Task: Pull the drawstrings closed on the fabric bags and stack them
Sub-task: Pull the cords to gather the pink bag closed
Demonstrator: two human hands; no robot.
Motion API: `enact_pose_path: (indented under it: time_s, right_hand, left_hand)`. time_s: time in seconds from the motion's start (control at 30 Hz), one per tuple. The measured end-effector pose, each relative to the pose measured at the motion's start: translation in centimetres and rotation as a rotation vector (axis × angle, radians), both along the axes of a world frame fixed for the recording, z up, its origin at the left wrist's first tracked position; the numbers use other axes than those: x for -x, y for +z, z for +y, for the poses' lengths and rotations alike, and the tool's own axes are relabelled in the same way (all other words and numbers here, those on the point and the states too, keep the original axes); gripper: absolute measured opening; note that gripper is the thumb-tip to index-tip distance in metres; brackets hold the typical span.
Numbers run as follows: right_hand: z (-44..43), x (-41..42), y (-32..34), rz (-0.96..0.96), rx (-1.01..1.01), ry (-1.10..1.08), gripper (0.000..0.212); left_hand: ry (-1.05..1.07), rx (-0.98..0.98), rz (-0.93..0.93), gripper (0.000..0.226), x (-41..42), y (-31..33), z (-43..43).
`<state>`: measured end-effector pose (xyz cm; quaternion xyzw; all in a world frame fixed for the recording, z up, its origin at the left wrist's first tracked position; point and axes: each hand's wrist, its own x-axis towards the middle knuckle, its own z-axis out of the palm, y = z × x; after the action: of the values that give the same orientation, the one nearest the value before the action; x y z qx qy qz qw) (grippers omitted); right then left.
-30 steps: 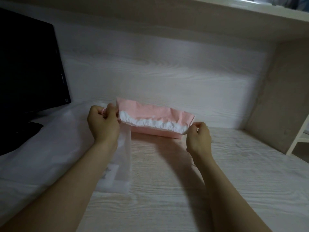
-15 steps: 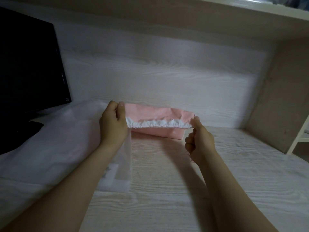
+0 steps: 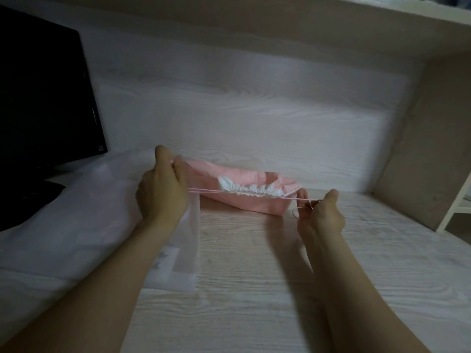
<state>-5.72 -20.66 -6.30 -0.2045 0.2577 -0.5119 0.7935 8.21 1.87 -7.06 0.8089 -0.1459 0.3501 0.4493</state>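
Note:
A pink fabric bag (image 3: 251,206) with a white lining lies on the wooden desk near the back panel. Its mouth (image 3: 251,193) is gathered into a short ruffled strip. A thin pink drawstring (image 3: 204,191) runs taut from each end of the mouth. My left hand (image 3: 163,189) is closed on the left cord, to the left of the bag. My right hand (image 3: 319,214) pinches the right cord, just right of the bag's corner. A loose loop of cord hangs under the right hand.
A translucent white plastic bag (image 3: 84,217) covers the left of the desk, under my left arm. A black monitor (image 3: 43,103) stands at the far left. The desk's side panel (image 3: 423,154) closes the right, with an overhead shelf (image 3: 331,24) above.
Both hands have pulled apart sideways, drawing the cords out. The bag's mouth has bunched from a wide opening into a short gathered strip.

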Motion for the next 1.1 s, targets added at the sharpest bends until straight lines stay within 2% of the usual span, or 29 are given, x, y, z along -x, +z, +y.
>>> enact_pose_path:
  time_s: [0.07,0.13,0.23,0.3,0.37,0.47,0.6,0.73,0.83,0.93,1.1]
  right_hand:
    - [-0.1,0.0,0.0,-0.038,0.011,0.058,0.032]
    - [-0.1,-0.2,-0.2,0.016,0.105,0.099,0.036]
    - [0.3,-0.4,-0.3,0.177,0.338,0.051,0.048]
    - [0.7,-0.4,0.0,0.234,0.468,0.023,0.05]
    - [0.9,-0.6,0.0,0.231,0.553,0.033,0.045]
    - [0.9,-0.9,-0.3,0.215,0.641,0.06,0.034]
    - [0.9,-0.9,-0.2,0.156,0.612,0.075,0.021]
    - [0.7,-1.2,-0.6,0.238,0.69,0.038,0.021]
    - [0.8,-1.4,-1.0,0.369,0.866,-0.05,0.023]
    - [1.5,-1.2,-1.1,0.531,1.132,-0.198,0.023]
    - [0.9,-1.4,-1.7,0.687,1.426,-0.354,0.018]
  left_hand:
    - [-0.096,-0.119,-0.007,0.015,0.5,-0.3,-0.3]
    - [-0.188,-0.256,-0.047,0.012,0.7,-0.4,-0.6]
    - [-0.262,-0.376,-0.031,0.041,0.9,-0.7,-0.9]
    - [-0.297,-0.425,0.036,0.046,0.9,-0.9,-1.2]
    - [-0.324,-0.406,0.056,0.046,0.8,-1.0,-1.6]
    - [-0.391,-0.324,0.071,0.064,1.2,-0.7,-2.0]
    - [-0.403,-0.32,0.013,0.06,1.2,-1.3,-2.5]
    - [-0.373,-0.07,-0.088,0.065,1.4,-0.6,-2.0]
    - [-0.282,-0.152,-0.08,0.06,2.2,-0.3,-1.8]
    - [-0.191,-0.272,-0.117,0.053,2.6,-0.3,-1.8]
    - [-0.096,-0.271,-0.07,0.049,2.0,0.6,-0.9]
